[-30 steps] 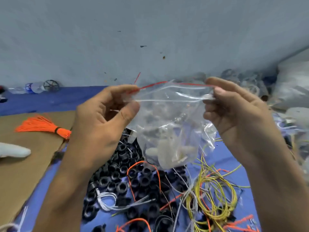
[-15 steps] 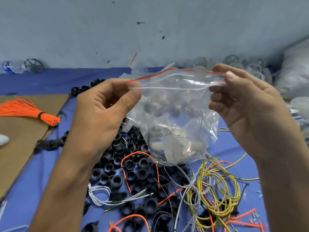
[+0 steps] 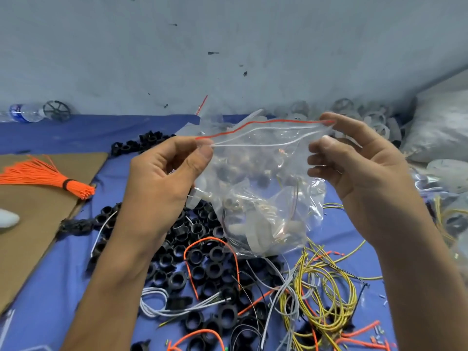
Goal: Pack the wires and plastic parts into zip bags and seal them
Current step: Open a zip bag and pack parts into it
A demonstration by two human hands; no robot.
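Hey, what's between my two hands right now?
The clear zip bag, its red-edged mouth stretched from the left hand to the right hand, in the head view.

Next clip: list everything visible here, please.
zip bag: one, clear with red strip, held mid-air, white parts inside
black rings: many, black, heaped on blue cloth below bag
yellow wires: one tangle, yellow, lower right
orange wires: several, orange, among the rings
white wires: one bundle, white, lower centre
tassel: one, orange, on cardboard, left
bottle: one, clear, far left, back
left hand: one, grip pinching bag's left corner
right hand: one, grip on bag's right corner
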